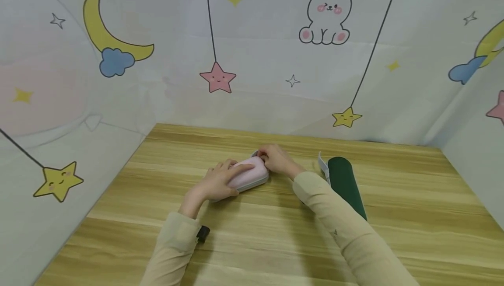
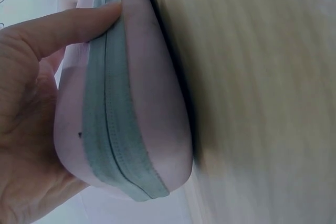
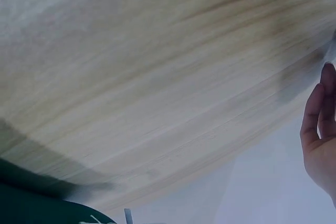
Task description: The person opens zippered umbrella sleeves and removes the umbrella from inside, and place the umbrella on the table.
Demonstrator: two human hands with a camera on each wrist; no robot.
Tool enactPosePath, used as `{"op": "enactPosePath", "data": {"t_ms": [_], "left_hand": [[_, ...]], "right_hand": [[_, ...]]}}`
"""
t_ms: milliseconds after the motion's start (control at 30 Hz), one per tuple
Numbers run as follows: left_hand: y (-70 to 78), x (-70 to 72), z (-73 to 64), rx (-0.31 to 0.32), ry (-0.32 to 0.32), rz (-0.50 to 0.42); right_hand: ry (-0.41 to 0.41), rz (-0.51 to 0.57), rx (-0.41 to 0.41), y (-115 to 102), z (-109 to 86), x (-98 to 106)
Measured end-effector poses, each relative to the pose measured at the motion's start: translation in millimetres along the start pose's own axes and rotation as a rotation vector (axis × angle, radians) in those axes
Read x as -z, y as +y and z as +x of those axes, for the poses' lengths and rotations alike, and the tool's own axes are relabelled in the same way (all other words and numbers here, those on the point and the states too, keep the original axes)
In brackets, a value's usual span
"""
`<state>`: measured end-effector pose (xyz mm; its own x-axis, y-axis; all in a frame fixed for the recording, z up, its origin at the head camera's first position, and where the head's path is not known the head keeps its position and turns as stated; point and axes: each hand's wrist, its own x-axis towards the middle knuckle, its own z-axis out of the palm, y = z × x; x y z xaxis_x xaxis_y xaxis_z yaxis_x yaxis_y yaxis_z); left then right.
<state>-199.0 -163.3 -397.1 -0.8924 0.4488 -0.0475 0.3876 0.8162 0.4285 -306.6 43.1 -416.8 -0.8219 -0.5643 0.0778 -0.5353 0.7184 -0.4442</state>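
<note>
Case [image 1: 257, 170] lies on the worktop [image 1: 157, 168], gripped by the left hand [image 1: 218, 181]. The right hand [image 1: 277, 158] bunches its fingers at the case's right end, hold unclear. The zip [image 2: 107, 93] looks done near-side; what is left beyond is hidden. Roll [image 1: 346, 185]: right of the case.

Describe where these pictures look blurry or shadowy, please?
Head view: fairly soft light, with faint shadows on the wooden table; left wrist view: the table grain is smeared and a dark shadow edges the pink case, whose zip band looks sharper; right wrist view: the wood looks hazy and soft, darkening beside the green roll.
</note>
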Motion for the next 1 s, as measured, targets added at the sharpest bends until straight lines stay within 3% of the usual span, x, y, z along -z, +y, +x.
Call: {"op": "enactPosePath", "data": {"t_ms": [400, 1000], "left_hand": [[0.6, 1.9, -1.5, -0.007, 0.007, 0.001], [1.5, -0.3, -0.2, 0.009, 0.015, -0.011]], "right_hand": [[-0.001, -0.019, 0.058, 0.7, -2.1, 2.5], [-0.018, -0.05, 0.053, 4.1, -14.8, 14.7]]}}
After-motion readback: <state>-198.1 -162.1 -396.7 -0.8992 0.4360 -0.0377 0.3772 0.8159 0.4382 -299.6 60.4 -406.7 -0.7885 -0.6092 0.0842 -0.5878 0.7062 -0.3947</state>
